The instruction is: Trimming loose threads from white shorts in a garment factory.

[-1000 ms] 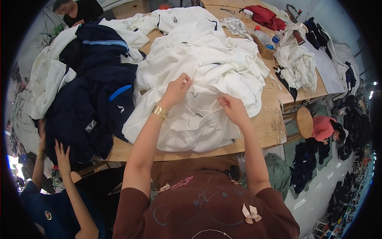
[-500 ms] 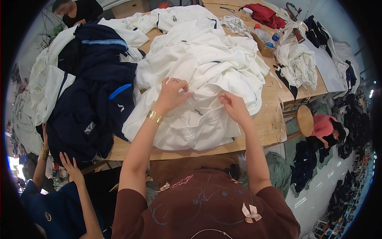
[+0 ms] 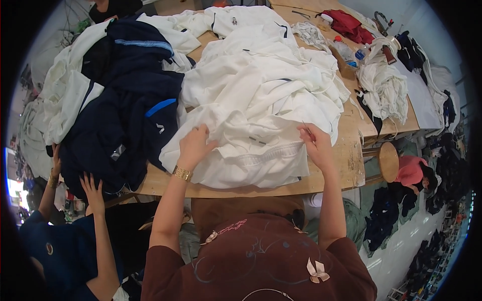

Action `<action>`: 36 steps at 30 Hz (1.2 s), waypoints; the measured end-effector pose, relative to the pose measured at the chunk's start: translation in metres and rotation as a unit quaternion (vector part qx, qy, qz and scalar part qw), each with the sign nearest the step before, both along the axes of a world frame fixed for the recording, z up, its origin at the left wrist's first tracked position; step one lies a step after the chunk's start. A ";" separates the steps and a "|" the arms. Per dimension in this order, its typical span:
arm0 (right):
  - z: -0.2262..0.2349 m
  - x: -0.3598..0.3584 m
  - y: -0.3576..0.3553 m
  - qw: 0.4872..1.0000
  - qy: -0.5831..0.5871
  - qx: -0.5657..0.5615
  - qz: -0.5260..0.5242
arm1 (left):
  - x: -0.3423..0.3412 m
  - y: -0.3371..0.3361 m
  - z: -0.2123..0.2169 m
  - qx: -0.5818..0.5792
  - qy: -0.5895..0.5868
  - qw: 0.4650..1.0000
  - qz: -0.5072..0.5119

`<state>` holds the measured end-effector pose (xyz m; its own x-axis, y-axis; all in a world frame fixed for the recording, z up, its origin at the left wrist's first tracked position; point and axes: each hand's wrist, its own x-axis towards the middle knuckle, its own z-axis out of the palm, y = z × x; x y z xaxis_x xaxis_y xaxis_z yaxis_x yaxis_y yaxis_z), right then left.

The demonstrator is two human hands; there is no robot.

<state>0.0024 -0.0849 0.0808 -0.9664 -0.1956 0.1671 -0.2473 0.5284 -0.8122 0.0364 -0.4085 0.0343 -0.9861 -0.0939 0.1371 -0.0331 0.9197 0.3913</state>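
On the wooden surface, both hands pinch the rumpled white fabric garment: left hand and right hand, each grip closed on cloth.

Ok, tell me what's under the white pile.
The white pile lies on a wooden table, bare at its right edge. Both hands, left hand and right hand, press on top. Whatever is deeper under the cloth is covered.
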 end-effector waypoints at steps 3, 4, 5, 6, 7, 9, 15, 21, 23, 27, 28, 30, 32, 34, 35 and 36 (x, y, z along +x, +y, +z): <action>0.012 0.004 0.005 0.999 0.026 -0.038 0.008 | 0.007 -0.028 -0.006 -0.019 -0.088 0.996 0.025; 0.020 0.007 0.012 0.995 0.003 -0.094 -0.020 | 0.007 -0.037 0.011 0.047 -0.127 0.990 0.027; 0.030 0.010 0.019 0.987 -0.020 -0.150 -0.046 | 0.007 -0.043 0.030 0.112 -0.163 0.980 0.031; 0.039 0.012 0.031 0.979 0.029 -0.195 -0.050 | 0.010 -0.043 0.052 0.112 -0.154 0.981 0.034; 0.047 0.015 0.038 0.966 0.077 -0.242 -0.052 | 0.016 -0.040 0.073 0.327 -0.093 0.940 -0.009; 0.079 0.027 0.037 0.926 0.134 -0.350 -0.043 | 0.031 -0.015 0.120 0.573 0.013 0.813 -0.105; 0.159 0.069 -0.025 0.848 0.073 -0.394 0.348 | 0.058 0.096 0.162 0.409 0.117 0.769 -0.477; 0.137 0.057 -0.018 0.861 0.175 -0.429 0.212 | 0.016 0.083 0.159 0.483 0.054 0.805 -0.341; 0.133 0.043 -0.002 0.860 0.170 -0.439 0.198 | -0.024 0.040 0.155 0.318 0.196 0.908 -0.190; 0.112 0.035 0.041 0.889 0.166 -0.421 0.063 | -0.086 -0.073 0.279 0.342 0.278 0.892 -0.100; 0.105 0.033 0.049 0.891 0.166 -0.419 0.056 | -0.097 -0.107 0.301 0.310 0.424 0.845 -0.105; 0.086 0.031 0.069 0.893 0.146 -0.425 -0.031 | -0.108 -0.167 0.364 0.417 0.466 0.772 0.118; 0.070 0.028 0.071 0.882 0.119 -0.452 -0.063 | -0.091 -0.256 0.409 0.261 0.608 0.676 0.326; 0.055 0.028 0.069 0.880 0.089 -0.452 -0.111 | -0.085 -0.276 0.418 0.291 0.574 0.711 0.282; 0.047 0.027 0.065 0.875 0.069 -0.460 -0.134 | -0.081 -0.279 0.422 0.393 0.523 0.729 0.202; 0.033 0.025 0.062 0.874 0.051 -0.466 -0.130 | -0.086 -0.290 0.416 0.398 0.515 0.734 0.196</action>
<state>0.0273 -0.0230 0.1141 -0.9287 0.2952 0.2244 -0.3133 -0.3013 -0.9006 -0.0501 -0.6985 0.4502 -0.2745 -0.7969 0.5381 0.4555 0.3851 0.8027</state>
